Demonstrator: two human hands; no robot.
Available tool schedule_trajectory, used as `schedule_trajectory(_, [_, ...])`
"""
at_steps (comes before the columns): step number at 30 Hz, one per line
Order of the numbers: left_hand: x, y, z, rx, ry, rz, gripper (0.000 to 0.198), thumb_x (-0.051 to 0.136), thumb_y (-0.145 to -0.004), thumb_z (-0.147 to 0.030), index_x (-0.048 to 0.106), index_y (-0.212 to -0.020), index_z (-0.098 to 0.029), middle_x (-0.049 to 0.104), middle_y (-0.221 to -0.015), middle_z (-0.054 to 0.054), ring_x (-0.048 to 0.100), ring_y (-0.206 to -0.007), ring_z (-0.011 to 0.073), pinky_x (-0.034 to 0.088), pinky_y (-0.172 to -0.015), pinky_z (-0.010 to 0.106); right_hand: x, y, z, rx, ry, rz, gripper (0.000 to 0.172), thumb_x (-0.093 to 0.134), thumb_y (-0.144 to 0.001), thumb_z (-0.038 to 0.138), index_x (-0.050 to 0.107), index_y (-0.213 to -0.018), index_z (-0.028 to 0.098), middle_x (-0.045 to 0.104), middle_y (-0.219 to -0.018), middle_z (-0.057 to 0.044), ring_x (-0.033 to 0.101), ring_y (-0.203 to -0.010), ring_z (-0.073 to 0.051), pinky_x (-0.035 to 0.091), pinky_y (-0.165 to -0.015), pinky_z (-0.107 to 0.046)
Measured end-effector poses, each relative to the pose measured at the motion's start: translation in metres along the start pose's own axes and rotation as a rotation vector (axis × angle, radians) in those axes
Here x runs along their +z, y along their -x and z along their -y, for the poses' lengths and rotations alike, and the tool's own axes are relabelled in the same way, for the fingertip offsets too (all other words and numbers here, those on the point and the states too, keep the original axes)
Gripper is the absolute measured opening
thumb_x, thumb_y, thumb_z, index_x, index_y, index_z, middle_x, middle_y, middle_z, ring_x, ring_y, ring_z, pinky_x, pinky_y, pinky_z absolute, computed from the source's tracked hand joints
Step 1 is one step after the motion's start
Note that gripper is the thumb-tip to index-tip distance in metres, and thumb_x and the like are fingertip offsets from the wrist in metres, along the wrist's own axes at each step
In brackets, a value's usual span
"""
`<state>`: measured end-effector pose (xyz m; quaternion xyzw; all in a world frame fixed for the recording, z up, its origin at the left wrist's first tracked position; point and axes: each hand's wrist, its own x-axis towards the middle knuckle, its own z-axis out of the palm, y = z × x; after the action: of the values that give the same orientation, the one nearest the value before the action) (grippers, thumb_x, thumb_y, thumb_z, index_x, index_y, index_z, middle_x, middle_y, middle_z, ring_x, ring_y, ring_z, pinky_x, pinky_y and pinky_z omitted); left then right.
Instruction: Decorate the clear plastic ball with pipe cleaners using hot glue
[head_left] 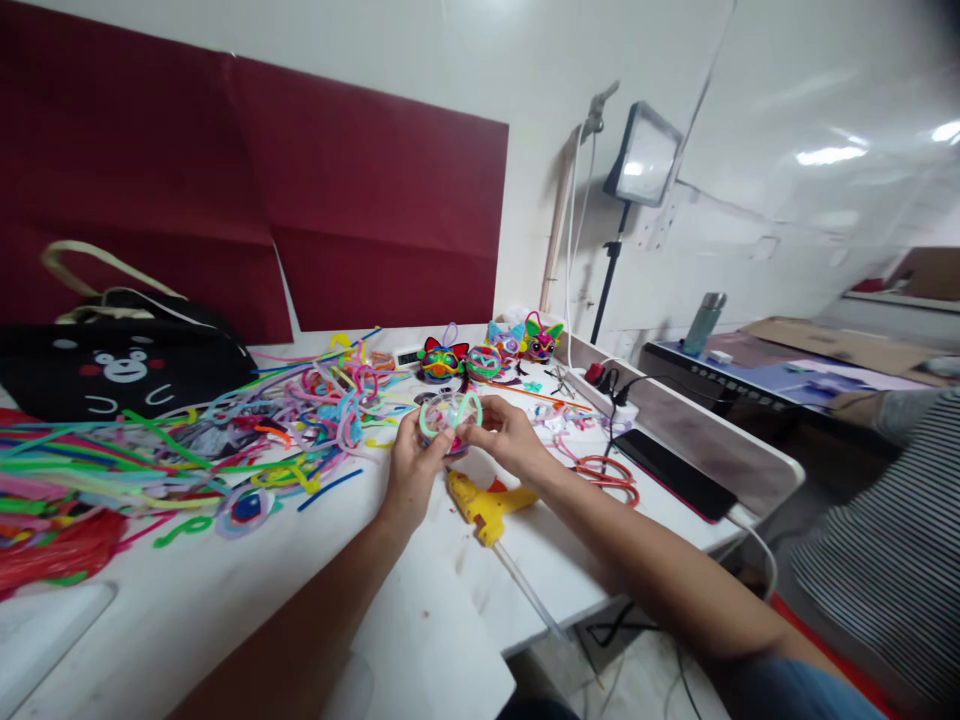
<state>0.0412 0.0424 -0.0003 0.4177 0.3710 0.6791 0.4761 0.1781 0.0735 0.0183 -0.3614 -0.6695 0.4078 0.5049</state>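
Observation:
At the middle of the white table I hold a small round ornament [448, 408], clear-looking with pale green pipe-cleaner arcs on it. My left hand [414, 462] is closed around its left side, thumb across the front. My right hand [508, 437] pinches the right side near the green pipe cleaner. Just below my hands lies a yellow hot glue gun [487, 505], a clear glue stick [529, 590] sticking out of its back toward me. Beyond my hands stand finished-looking animal-face ornaments, among them a red-eared one [442, 362] and a pink-and-green one [541, 338].
Loose pipe cleaners [315, 395] spread over the left side, with a black bag [124, 360] behind. To the right are orange-handled scissors [611, 480], a phone [671, 474] on a cable and a power strip [611, 390]. A person in a striped top [892, 560] is at far right.

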Motion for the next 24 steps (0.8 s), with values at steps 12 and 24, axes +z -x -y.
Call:
schedule_trajectory(12, [0.002, 0.001, -0.007, -0.094, -0.076, -0.012, 0.051, 0.077, -0.063, -0.03, 0.055, -0.107, -0.02, 0.07, -0.099, 0.004, 0.067, -0.088, 0.0204, 0.053, -0.077, 0.032, -0.009, -0.006, -0.015, 0.091, 0.112, 0.018, 0.038, 0.071, -0.068, 0.034, 0.064, -0.101, 0.017, 0.066, -0.078, 0.0, 0.06, -0.067, -0.014, 0.046, -0.057, -0.023])
schedule_trajectory(24, [-0.002, -0.003, -0.009, -0.17, -0.157, 0.033, 0.047, 0.079, -0.058, -0.029, 0.055, -0.097, -0.019, 0.068, -0.089, 0.002, 0.066, -0.077, 0.0197, 0.055, -0.069, 0.035, -0.014, -0.008, -0.014, 0.174, 0.174, 0.079, 0.026, 0.071, -0.068, 0.032, 0.062, -0.088, 0.016, 0.061, -0.067, 0.002, 0.058, -0.056, -0.012, 0.047, -0.051, -0.023])
